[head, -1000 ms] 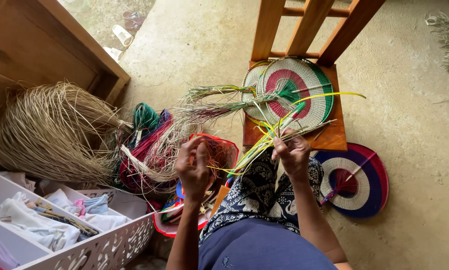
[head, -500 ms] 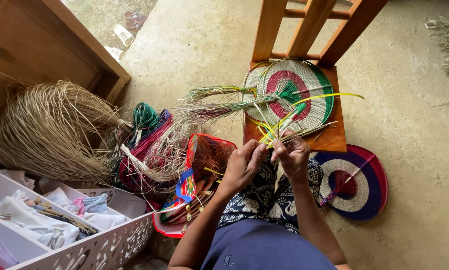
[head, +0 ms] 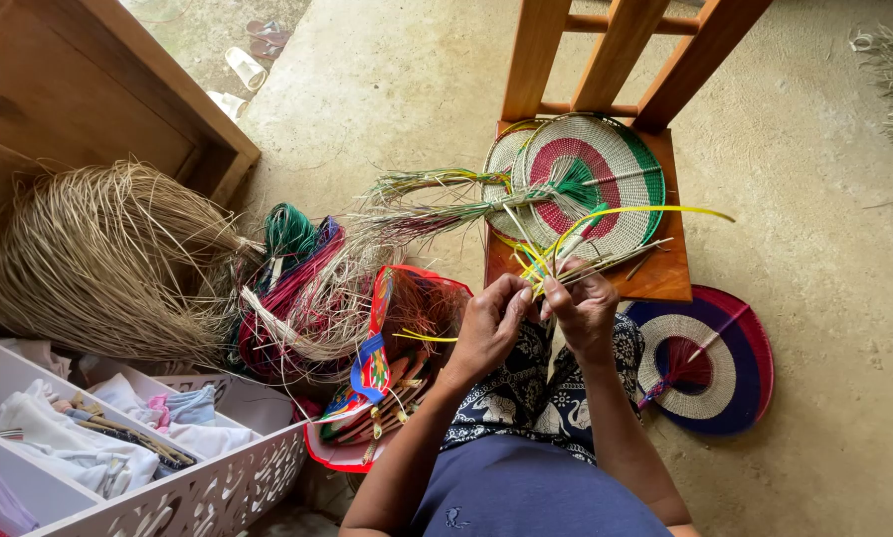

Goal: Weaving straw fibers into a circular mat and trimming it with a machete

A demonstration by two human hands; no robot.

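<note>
My left hand [head: 491, 323] and my right hand [head: 583, 307] meet in front of me, both pinching a small bundle of yellow and pale straw strands [head: 556, 249] that fan upward and to the right. Just beyond the hands, round woven fans [head: 606, 179] in red, green and cream lie on the seat of a wooden chair [head: 665, 268]. Under my left forearm sits a red bag [head: 387, 388] holding more strands and sticks.
A blue, red and cream woven fan [head: 710, 363] lies on the concrete floor at the right. A large heap of pale raw fibre [head: 89, 259] and coloured bundles [head: 292, 268] sit at the left. A white divided basket [head: 118, 457] with cloths stands lower left, beside a wooden cabinet [head: 89, 89].
My left hand has moved from over the red bag to the right and now meets my right hand at the strands. The right hand has stayed roughly in place.
</note>
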